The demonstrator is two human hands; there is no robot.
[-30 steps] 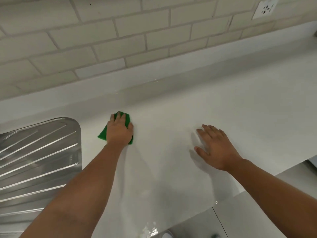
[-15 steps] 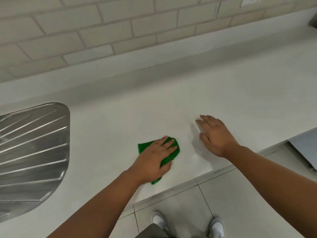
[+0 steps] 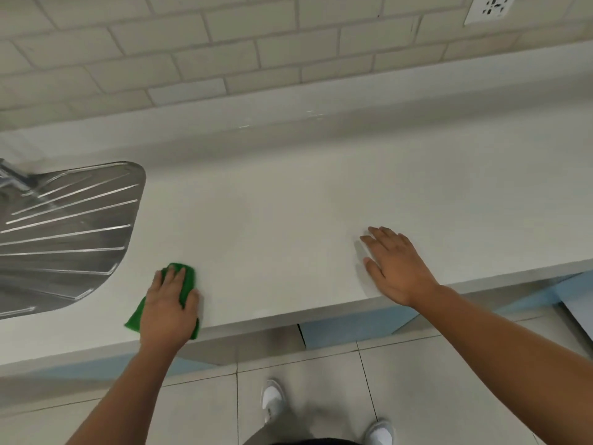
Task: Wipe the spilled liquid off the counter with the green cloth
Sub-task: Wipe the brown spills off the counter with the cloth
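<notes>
The green cloth [image 3: 187, 281] lies flat on the white counter [image 3: 288, 213], close to its front edge and right of the sink's drainboard. My left hand [image 3: 168, 306] presses down on the cloth, fingers spread over it, covering most of it. My right hand [image 3: 398, 264] rests palm down on the counter to the right, fingers apart, holding nothing. No liquid shows clearly on the counter surface.
A steel ribbed drainboard [image 3: 64, 236] fills the left side. A tiled wall with a socket [image 3: 489, 8] rises behind the counter. Blue cabinet fronts [image 3: 353, 326] and a tiled floor with my white shoes [image 3: 272, 399] lie below the counter edge.
My left hand slid the cloth from the back near the drainboard toward the front, right, then back left near the drainboard corner. My right hand stayed planted.
</notes>
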